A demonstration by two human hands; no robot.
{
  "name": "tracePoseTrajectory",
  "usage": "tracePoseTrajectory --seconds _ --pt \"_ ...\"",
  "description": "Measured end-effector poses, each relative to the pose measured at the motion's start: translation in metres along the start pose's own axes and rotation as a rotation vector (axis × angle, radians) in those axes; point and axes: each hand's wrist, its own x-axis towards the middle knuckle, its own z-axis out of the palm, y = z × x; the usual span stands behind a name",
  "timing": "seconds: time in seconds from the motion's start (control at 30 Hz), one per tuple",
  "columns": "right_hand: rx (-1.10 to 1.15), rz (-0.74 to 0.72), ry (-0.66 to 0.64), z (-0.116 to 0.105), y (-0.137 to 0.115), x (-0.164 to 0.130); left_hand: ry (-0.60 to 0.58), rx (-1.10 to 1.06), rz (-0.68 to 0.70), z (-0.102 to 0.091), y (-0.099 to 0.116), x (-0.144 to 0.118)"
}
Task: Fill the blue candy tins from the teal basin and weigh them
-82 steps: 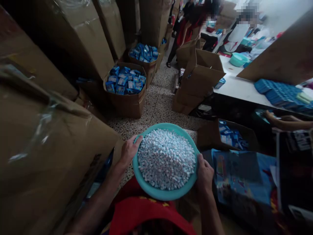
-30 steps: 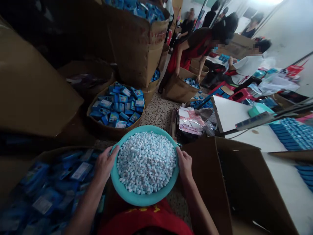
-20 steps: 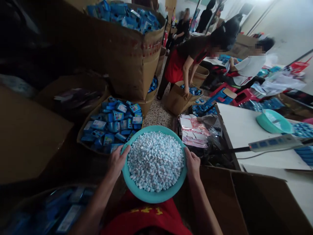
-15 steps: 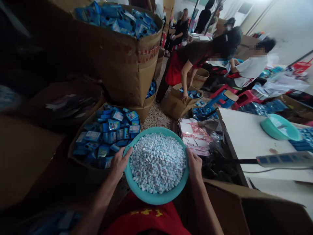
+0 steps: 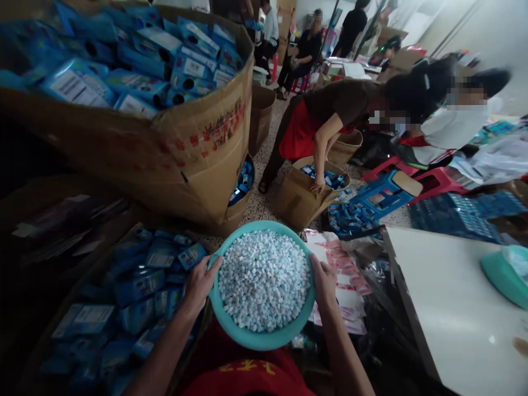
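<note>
A turquoise basin (image 5: 264, 342) is held out level in front of my red apron (image 5: 247, 378). Small white and pale-blue pellets (image 5: 264, 280) are heaped inside it. On its left rim my left hand (image 5: 201, 283) is closed, thumb on top and the fingers partly hidden beneath. My right hand (image 5: 325, 280) grips the opposite rim in the same way, its fingers mostly out of sight under the edge. Just left of the basin lie small blue boxes (image 5: 140, 283) in an open carton. Pink-and-white printed sheets (image 5: 342, 269) lie just to the right.
A large carton (image 5: 198, 148) full of blue boxes rises at left. Ahead, a co-worker (image 5: 325, 121) bends over a smaller carton (image 5: 297, 192). A blue stool (image 5: 381, 195) and a white table (image 5: 454, 291) with another turquoise basin (image 5: 503, 278) stand at right.
I have moved forward with the basin still in both hands. The large carton and the bending co-worker appear nearer, and the table has shifted right in view.
</note>
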Motion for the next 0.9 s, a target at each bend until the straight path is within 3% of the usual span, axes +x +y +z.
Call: tracePoseTrajectory --seconds 0.1,0.33,0.57,0.9 --pt "0.004 -0.015 0.027 0.015 -0.027 0.055 -0.074 -0.070 0.021 0.018 0.039 0.052" --pt "0.031 -0.069 0.090 0.047 -0.089 0.171 -0.110 -0.114 0.055 0.058 0.133 0.166" --pt "0.016 -0.078 0.081 0.075 -0.134 0.275 -0.068 -0.125 0.027 0.088 0.202 0.245" --pt "-0.101 -0.208 -0.077 0.130 -0.214 0.466 0.035 -0.166 -0.094 0.153 0.289 0.347"
